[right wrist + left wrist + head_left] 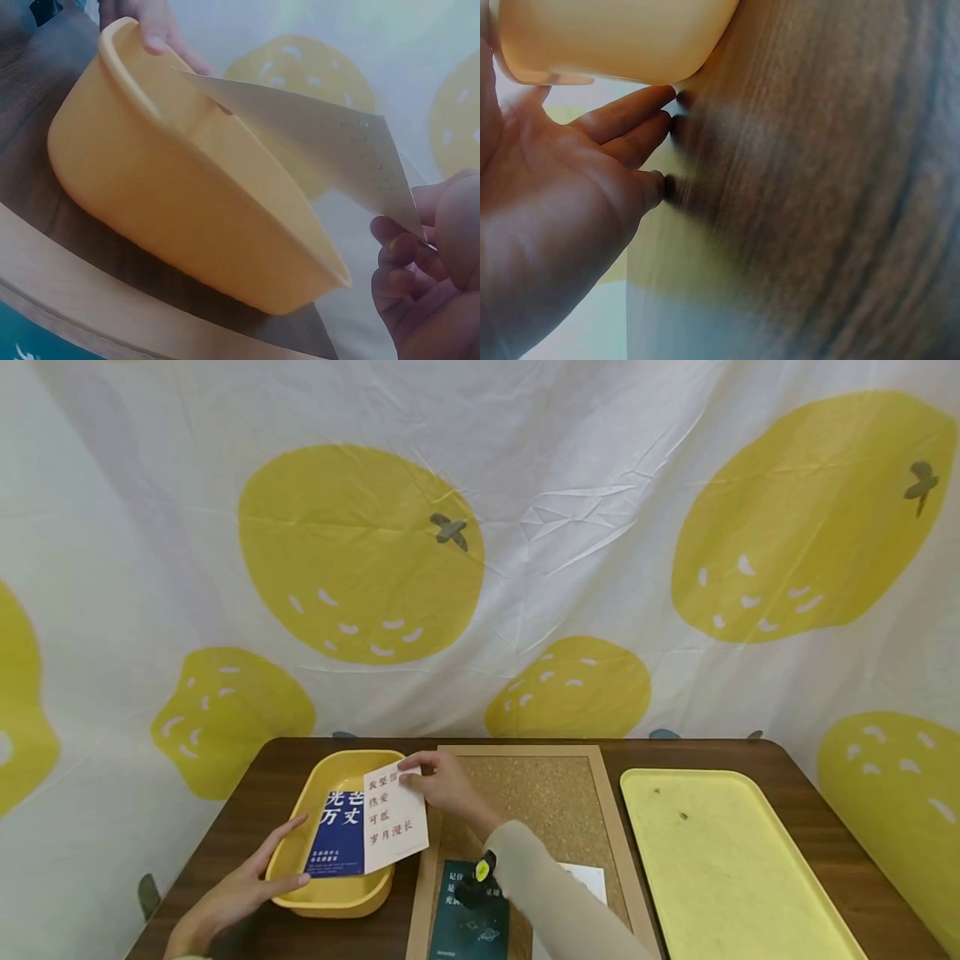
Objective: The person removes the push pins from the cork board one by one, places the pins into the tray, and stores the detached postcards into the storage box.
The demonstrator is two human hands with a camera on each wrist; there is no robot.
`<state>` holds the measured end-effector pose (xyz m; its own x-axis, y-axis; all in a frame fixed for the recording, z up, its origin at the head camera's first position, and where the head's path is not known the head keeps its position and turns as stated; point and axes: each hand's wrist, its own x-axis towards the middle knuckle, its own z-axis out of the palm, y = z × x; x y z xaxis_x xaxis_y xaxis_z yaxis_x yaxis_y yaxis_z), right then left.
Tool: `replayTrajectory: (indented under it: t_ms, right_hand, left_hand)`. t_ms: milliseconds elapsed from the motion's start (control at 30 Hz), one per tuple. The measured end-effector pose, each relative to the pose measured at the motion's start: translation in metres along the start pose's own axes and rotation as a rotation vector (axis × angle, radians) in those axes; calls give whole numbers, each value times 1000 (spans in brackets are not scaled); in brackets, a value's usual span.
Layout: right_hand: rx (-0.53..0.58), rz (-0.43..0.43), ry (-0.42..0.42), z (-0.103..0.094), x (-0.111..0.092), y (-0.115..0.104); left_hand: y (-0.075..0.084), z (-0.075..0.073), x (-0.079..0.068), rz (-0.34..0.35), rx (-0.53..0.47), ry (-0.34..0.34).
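Observation:
Over the right part of a yellow basin (367, 906), my right hand (446, 783) pinches a pale card (396, 827) with reddish Chinese writing by its upper right corner. In the right wrist view the card (315, 135) slants above the basin's rim, and thumb and fingers grip its corner. A blue card (337, 843) with white characters stands out of the basin, partly covered by the pale one. My left hand (243, 889) lies at the basin's left side, thumb and forefinger at the rim. Its other fingers (637, 142) stretch straight below the basin wall, their tips at the tabletop.
A framed cork board (525, 785) lies right of the basin. On it are a dark green card (468, 927) and a white card (592, 878), both partly covered by my right forearm and its wrist device. Farther right lies a yellow tray (735, 860). A lemon-print cloth (570, 568) hangs behind the table.

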<state>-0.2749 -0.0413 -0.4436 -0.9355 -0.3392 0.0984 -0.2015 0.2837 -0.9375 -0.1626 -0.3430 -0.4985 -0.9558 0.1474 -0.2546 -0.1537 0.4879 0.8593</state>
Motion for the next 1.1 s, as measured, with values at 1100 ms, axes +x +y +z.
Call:
replayTrajectory:
  t_ms: [1100]
  right_hand:
    - [-42, 35, -81, 38, -7, -7]
  left_hand:
    - [0, 0, 1, -20, 2, -1]
